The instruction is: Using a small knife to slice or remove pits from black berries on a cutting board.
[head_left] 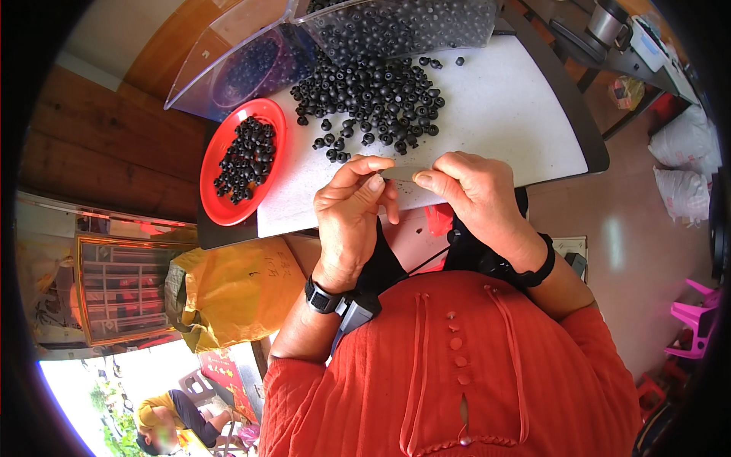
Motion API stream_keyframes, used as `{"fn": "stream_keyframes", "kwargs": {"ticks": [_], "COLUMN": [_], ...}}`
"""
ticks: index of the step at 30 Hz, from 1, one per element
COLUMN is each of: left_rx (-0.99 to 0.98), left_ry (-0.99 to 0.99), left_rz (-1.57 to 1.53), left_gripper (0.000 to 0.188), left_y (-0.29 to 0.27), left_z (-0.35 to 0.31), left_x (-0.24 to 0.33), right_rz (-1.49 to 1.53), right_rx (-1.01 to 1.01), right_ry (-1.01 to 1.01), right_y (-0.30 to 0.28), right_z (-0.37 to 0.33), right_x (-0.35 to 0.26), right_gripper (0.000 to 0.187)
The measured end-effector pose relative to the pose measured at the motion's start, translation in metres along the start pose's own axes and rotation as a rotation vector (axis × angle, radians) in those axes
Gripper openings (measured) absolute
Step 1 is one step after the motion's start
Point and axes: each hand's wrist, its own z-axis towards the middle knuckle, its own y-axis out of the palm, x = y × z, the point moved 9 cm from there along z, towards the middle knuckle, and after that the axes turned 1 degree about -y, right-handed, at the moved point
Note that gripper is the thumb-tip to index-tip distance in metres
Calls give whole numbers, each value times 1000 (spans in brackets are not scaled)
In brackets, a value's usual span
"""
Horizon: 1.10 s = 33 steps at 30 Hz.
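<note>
Grey strip (401, 174) pinched between left hand (352, 217) and right hand (474, 194), red plate (217, 206) holding black beads (247, 156), clear bin (464, 34) spilling more.

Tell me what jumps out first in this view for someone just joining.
The heap of small black round parts on the white table top draws the eye, spilling from a clear bin at the far edge. To its left sits a red plate holding more of them. Nearer, the left hand and right hand pinch a small grey strip between them.

White table top (502, 114), loose heap of small black caps (373, 99), red plate (228, 209) of caps, clear plastic bin (228, 53)
</note>
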Motion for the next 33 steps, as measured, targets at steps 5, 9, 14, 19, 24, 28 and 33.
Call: {"fn": "stream_keyframes", "kwargs": {"ticks": [5,9,14,19,24,28,33], "left_rx": [42,249,526,320,66,-7,-119], "left_ry": [50,340,457,615,709,712,749], "left_rz": [59,418,926,1434,1596,1779,1640], "left_gripper": [20,21,24,22,17,13,12], "left_y": [-1,-29,-89,-53,4,11,12], "left_z": [-3,-5,0,2,9,20,5], "left_x": [11,77,173,152,83,57,64], "right_rz": [177,309,278,258,278,278,258], "right_rx": [-2,22,64,76,67,69,84], "right_ry": [79,82,44,27,46,47,21], "right_y": [1,-6,-10,-8,-7,-7,-10], "right_z": [-2,-8,-9,-9,-9,-10,-10], "right_x": [6,12,8,9,10,10,8], "right_gripper": [32,29,28,27,26,26,26]}}
